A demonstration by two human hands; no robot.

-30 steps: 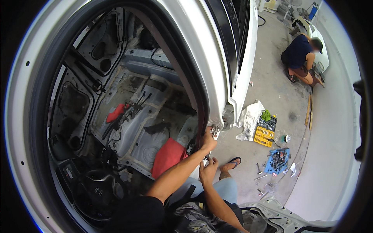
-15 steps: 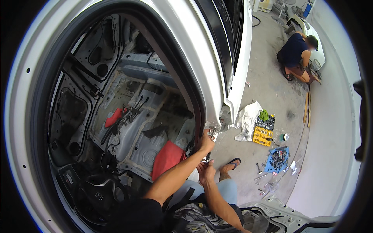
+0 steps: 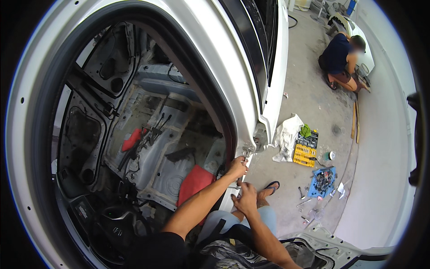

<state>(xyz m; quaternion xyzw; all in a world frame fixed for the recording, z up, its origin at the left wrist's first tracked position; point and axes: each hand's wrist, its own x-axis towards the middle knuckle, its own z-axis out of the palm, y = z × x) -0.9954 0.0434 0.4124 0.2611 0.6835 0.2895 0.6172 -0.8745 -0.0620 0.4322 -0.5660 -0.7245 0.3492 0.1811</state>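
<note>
My left hand (image 3: 237, 168) is closed at the foot of the white door pillar (image 3: 242, 121), just below a metal hinge (image 3: 246, 151). What its fingers wrap round is mostly hidden; a short dark end shows beneath them. Right below it is my right hand (image 3: 246, 199), with thumb and fingers apart beside that dark end and the white sill (image 3: 227, 202). A red cloth or sheet (image 3: 195, 183) lies on the stripped car floor, left of my forearm.
The steering wheel (image 3: 118, 231) is at lower left. On the concrete stand a yellow socket set (image 3: 304, 155), a white cloth (image 3: 286, 136), a blue tray (image 3: 322, 181) of small parts and loose tools. Another person (image 3: 338, 58) crouches by the wall.
My right hand has drawn slightly down and right, and its fingers have spread. My left hand has shifted slightly down the pillar. The view has moved a little.
</note>
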